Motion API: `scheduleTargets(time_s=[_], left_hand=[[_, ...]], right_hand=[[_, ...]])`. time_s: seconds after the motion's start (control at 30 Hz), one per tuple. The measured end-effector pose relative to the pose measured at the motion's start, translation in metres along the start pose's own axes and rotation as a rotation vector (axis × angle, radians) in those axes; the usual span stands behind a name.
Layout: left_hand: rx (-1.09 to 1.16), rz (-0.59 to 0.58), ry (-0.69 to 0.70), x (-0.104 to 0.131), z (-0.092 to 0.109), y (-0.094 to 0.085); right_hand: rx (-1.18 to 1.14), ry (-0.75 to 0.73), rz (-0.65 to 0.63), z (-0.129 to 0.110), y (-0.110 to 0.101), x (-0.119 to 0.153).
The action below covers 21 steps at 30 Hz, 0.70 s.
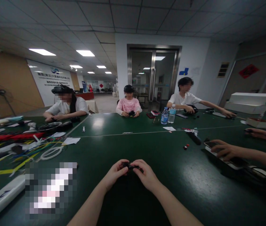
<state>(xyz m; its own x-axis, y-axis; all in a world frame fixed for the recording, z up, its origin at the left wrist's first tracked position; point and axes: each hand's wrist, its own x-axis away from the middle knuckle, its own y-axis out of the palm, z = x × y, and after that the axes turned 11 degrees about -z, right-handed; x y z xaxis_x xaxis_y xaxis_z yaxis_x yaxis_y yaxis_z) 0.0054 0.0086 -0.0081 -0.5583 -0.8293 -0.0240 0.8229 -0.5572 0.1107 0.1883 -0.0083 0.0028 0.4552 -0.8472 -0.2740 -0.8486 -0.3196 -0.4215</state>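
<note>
Fingers [122, 171] of left hand [114, 173] and right hand [147, 174] pinch opposite ends of one small black object [130, 166].

Black piece [130, 166], dark green tabletop [95, 151]

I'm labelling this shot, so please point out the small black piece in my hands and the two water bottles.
Small black piece [130, 166]: head view, on its exposed middle.
Left water bottle [164, 118]: head view, on its blue label.
Right water bottle [172, 112]: head view, on its label.
</note>
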Motion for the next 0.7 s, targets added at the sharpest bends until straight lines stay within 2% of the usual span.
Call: scheduleTargets(time_s=[0.43, 0.7], left_hand=[[0.006, -0.019, -0.014, 0.0006, -0.0024, -0.0018], [0.011, -0.03, -0.03, 0.0014, 0.0009, -0.0011]], right_hand=[[-0.012, 0.048, 0.012, -0.0028, -0.0018, 0.0029], [-0.012, 0.056, -0.025, -0.0054, -0.0019, 0.0031]])
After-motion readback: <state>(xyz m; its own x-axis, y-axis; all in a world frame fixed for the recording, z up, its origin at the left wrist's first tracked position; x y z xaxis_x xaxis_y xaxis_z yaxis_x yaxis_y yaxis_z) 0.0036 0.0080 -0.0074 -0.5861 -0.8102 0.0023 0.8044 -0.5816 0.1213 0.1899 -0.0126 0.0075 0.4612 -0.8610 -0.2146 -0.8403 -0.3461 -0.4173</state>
